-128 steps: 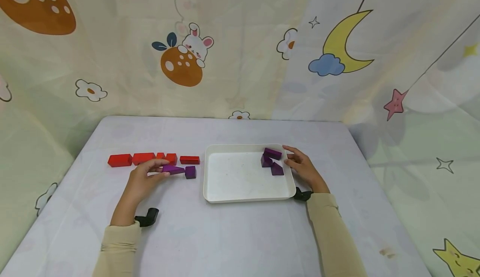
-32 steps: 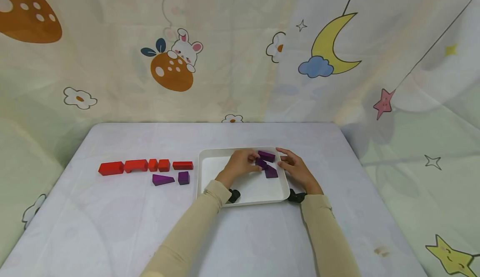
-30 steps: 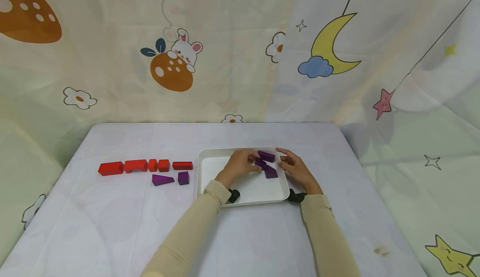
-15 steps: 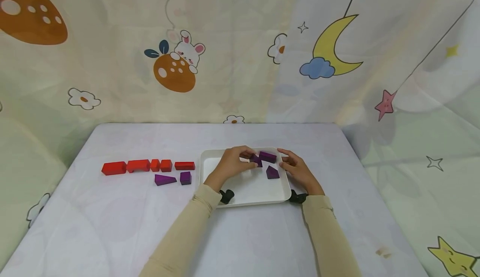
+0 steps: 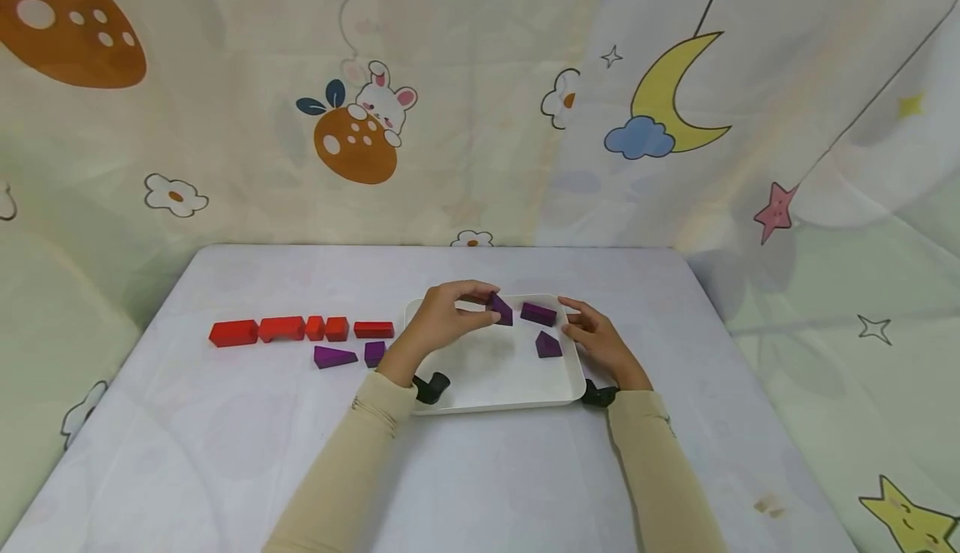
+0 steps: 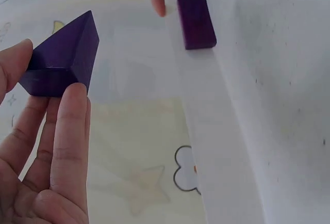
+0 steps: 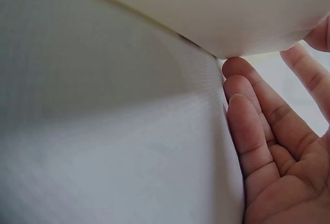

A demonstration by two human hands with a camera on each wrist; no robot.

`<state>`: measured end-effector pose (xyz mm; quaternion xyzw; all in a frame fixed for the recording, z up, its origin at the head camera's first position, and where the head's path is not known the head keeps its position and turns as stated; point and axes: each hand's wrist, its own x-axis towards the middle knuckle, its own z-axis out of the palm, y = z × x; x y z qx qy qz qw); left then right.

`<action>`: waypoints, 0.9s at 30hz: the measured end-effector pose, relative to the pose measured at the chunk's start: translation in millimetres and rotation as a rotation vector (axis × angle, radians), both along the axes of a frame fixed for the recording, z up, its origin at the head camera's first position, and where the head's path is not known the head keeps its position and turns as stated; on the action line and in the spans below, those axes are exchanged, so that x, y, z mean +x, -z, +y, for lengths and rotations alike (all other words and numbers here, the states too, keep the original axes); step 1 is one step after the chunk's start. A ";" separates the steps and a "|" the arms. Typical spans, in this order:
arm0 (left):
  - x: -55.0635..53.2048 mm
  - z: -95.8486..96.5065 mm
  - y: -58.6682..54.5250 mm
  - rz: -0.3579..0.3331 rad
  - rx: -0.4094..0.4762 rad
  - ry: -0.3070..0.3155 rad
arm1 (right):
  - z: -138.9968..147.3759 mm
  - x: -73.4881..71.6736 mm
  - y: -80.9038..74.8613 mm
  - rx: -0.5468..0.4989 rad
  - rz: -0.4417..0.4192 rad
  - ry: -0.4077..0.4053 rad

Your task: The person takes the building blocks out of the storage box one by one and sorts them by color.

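Observation:
My left hand (image 5: 442,317) pinches a purple wedge-shaped block (image 5: 499,310) between thumb and fingers, over the far part of the white tray (image 5: 480,386). In the left wrist view this purple block (image 6: 64,59) has a slanted face and a sharp upper corner. At the tray's right end my right hand (image 5: 600,341) holds the rim, with thumb and forefinger at the edge. In the right wrist view the other fingers (image 7: 247,126) lie below the tray wall (image 7: 232,12). Inside the tray are a purple rectangular block (image 5: 538,313) and a purple five-sided block (image 5: 548,345).
Left of the tray, a row of several red blocks (image 5: 234,333) includes an arch-shaped one (image 5: 282,329). Before them lie a long purple wedge (image 5: 334,357) and a small purple block (image 5: 374,354), partly behind the left wrist. A printed cloth (image 5: 480,161) hangs behind the table.
From among the tray's purple blocks, my left hand has lifted the wedge-shaped one up and left. Earlier it left the long purple wedge beside the small block. The right hand stays at the rim.

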<state>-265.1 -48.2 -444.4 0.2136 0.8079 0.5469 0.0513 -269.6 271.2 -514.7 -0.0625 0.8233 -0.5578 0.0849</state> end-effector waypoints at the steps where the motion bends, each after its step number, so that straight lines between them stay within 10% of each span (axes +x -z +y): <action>1: 1.4 -3.5 -1.5 -0.003 0.002 -0.003 | 0.2 -0.3 0.0 0.002 -0.001 0.003; 27: 39.0 -107.5 -14.9 0.002 -0.039 -0.155 | 0.8 -3.1 4.8 -0.025 0.016 -0.013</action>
